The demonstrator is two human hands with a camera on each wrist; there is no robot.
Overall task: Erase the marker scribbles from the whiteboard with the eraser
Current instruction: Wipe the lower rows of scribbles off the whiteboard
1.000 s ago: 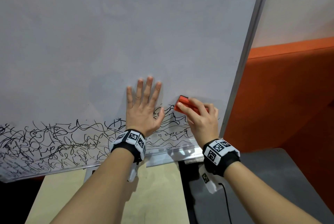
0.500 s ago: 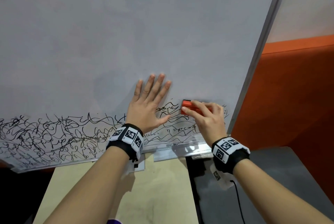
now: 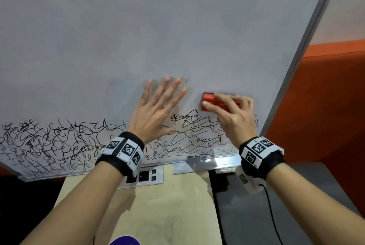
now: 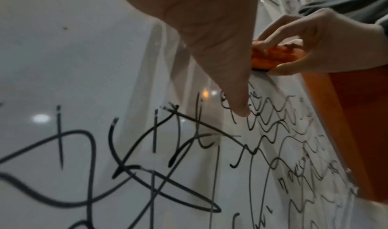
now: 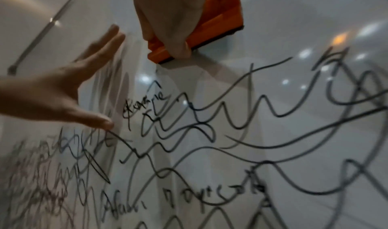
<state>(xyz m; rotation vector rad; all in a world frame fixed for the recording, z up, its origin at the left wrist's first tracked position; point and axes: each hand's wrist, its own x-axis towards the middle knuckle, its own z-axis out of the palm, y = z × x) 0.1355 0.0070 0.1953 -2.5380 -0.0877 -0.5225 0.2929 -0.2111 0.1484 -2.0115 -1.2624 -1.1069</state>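
The head view looks forward and down, from a little way back, at the pale grey scribbled whiteboard [image 3: 177, 27]; each wrist view skims close along the board, and all three share the flat left hand [image 3: 156, 114] and orange block eraser [image 3: 208, 99]

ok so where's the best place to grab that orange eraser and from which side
Grip the eraser across its two long orange edges, coming at its back, the side facing away from the whiteboard. It is a flat block whose dark pad lies against the board, so only the back and edges are free. The right hand already holds it this way, thumb on the lower edge, fingers over the top.
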